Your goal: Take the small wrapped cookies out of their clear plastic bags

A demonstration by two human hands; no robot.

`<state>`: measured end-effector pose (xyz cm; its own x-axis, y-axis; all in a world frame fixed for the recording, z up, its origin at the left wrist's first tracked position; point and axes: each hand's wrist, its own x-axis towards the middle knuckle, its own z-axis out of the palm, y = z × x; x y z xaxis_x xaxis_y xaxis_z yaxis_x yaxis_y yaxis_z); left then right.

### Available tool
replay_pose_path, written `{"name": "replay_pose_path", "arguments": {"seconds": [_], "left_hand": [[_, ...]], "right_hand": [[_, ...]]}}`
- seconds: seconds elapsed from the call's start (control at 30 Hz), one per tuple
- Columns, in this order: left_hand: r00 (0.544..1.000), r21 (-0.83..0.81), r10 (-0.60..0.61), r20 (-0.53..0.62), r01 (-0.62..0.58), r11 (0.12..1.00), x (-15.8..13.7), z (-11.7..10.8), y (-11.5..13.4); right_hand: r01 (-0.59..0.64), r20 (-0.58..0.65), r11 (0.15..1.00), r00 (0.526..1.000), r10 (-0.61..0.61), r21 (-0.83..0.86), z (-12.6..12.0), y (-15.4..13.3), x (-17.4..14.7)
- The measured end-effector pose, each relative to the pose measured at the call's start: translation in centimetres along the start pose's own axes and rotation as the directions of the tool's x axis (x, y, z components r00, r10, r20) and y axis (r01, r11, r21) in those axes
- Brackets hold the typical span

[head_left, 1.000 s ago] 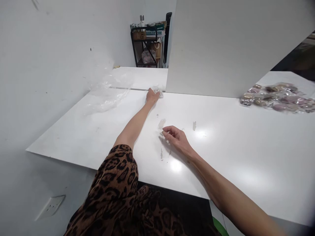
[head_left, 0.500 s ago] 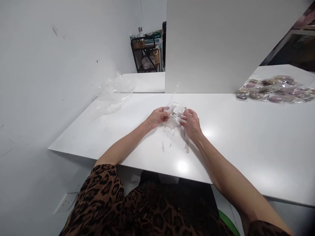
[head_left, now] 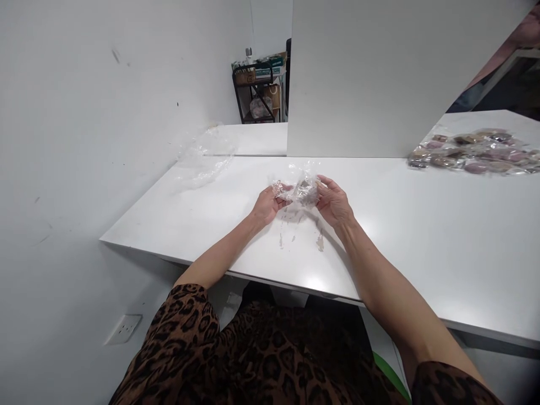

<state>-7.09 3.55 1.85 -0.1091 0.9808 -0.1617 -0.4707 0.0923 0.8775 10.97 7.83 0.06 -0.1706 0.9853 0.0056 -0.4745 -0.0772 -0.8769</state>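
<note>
Crinkled clear plastic wrap (head_left: 304, 188) is stretched between my two hands, just above the white tabletop (head_left: 236, 216). Inside its right part shows something greyish that I cannot make out. My left hand (head_left: 269, 203) is closed on the left end of the plastic, with some film lying over its fingers. On the other side my right hand (head_left: 333, 201) grips the right end, thumb and fingers pressed to it. Worn, peeled marks show on the table below the plastic.
More clear plastic film (head_left: 206, 163) lies at the table's left, against the wall. A white partition (head_left: 350, 84) rises at the back edge. Several wrapped brownish and pink items (head_left: 476, 154) lie at the back right. A black shelf rack (head_left: 255, 90) stands beyond.
The plastic has been spread wider between my hands, and more film now covers my left fingers. The greyish content shows more clearly. My view has shifted slightly.
</note>
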Motion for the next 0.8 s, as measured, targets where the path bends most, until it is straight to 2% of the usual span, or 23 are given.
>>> {"name": "replay_pose_path", "arguments": {"seconds": [0.2,0.37,0.47,0.57,0.67,0.8], "left_hand": [[0.996,-0.168,0.087,0.027,-0.081,0.982,0.0,-0.4,1.1],[0.99,-0.183,0.121,0.068,-0.106,0.977,0.2,-1.4,1.3],[0.988,-0.179,0.119,0.098,-0.1,0.979,0.2,-1.6,1.2],[0.986,-0.182,0.154,0.06,-0.141,0.973,0.2,-1.6,1.4],[0.982,-0.187,0.187,-0.008,-0.186,0.965,0.3,-1.6,1.8],[0.99,-0.235,0.131,-0.054,-0.14,0.962,0.7,-2.0,1.8]], "right_hand": [[-0.122,0.062,0.992,0.991,0.12,0.026,-0.3,0.4,0.5],[-0.025,0.228,0.994,0.972,0.05,-0.109,0.1,0.2,-0.5],[-0.027,0.282,0.981,0.956,0.081,-0.19,0.6,0.3,-1.2],[-0.041,0.204,0.992,0.977,0.065,-0.119,0.9,0.4,-1.4],[-0.002,0.072,0.994,0.997,-0.006,0.106,0.7,0.4,-0.8],[0.084,-0.067,0.945,0.996,-0.066,0.317,-0.3,0.4,0.3]]}}
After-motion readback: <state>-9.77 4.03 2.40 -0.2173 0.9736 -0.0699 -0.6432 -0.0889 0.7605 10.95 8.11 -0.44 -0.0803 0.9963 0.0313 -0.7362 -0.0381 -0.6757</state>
